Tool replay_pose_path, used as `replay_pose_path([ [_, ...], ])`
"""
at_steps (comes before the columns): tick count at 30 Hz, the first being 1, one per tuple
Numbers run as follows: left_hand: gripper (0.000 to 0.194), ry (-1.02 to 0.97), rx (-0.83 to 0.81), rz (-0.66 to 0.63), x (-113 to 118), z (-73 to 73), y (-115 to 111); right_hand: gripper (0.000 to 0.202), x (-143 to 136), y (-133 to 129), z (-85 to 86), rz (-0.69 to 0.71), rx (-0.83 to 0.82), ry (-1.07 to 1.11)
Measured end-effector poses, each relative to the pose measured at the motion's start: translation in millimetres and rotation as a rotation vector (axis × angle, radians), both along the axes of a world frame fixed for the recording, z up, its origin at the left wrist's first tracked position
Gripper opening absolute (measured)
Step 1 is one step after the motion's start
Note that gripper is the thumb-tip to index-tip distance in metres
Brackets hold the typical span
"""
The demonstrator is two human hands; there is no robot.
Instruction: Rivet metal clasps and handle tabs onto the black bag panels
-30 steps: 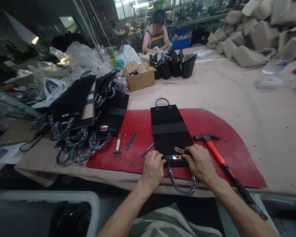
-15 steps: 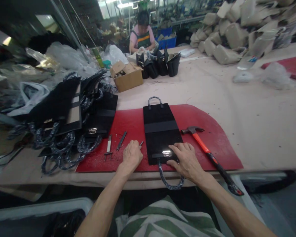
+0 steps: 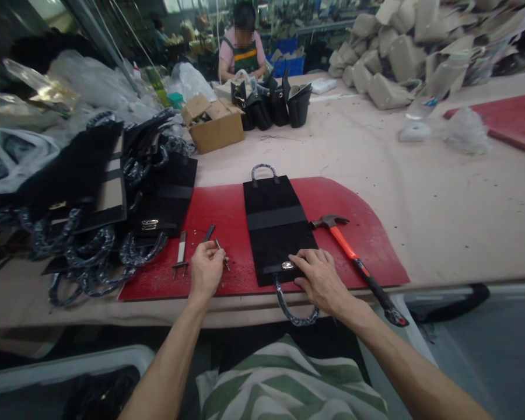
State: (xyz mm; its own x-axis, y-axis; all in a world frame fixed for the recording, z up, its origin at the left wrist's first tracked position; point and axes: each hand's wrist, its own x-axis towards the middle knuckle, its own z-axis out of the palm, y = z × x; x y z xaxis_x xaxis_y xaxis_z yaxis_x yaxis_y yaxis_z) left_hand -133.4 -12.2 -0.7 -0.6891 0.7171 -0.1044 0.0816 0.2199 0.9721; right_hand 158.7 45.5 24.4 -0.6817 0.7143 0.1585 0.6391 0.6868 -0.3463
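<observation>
Single black bag panel (image 3: pixel 272 242), flat on a red board (image 3: pixel 219 204), with one smoother band across the middle and one bright metal clasp (image 3: pixel 287 265) toward the lower end. Two plastic-wrapped handles in all: one far handle (image 3: pixel 265 168) and one near handle (image 3: pixel 294 318), the latter past the board's front edge. Right hand (image 3: pixel 321 280) on the panel beside the clasp, grip narrow, with thumb and forefinger slightly parted. Left hand (image 3: pixel 206 271) left of the panel, grip closed around one thin metal rod (image 3: pixel 226 263), tilted. Nearby on the board: one two-pronged tool (image 3: pixel 181 248) and one flat metal bar (image 3: pixel 209 232), partly hidden. To the panel's right, one claw hammer (image 3: pixel 345 242), head just beside the panel. Farther left, a heap of black panels (image 3: pixel 164 186), too overlapped to count. Across the table (image 3: pixel 376 151): one cardboard box (image 3: pixel 219 135), several black bags (image 3: pixel 300 108), and one seated co-worker (image 3: pixel 245 55). Far right: a second red board (image 3: pixel 507 119).
</observation>
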Motion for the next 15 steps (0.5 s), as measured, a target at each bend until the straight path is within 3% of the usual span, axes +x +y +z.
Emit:
replay_pose_path([
  [5, 0.058, -0.252, 0.145, -0.012, 2, 15.1, 0, 0.041, -11, -5, 6.6, -0.004, -0.010, 0.055],
  [8, 0.055, -0.301, 0.136, -0.029, 3, 17.0, 0, 0.028, -24, -5, 6.3, -0.004, 0.024, 0.047],
  [11, 0.044, -0.175, 0.057, -0.009, -5, 13.0, -1, 0.022, -35, -2, 2.1, -0.013, 0.049, 0.017],
  [15, 0.027, 0.233, -0.175, 0.001, -28, 14.8, -3, 0.024, -40, 3, -3.8, -0.028, 0.029, 0.048],
])
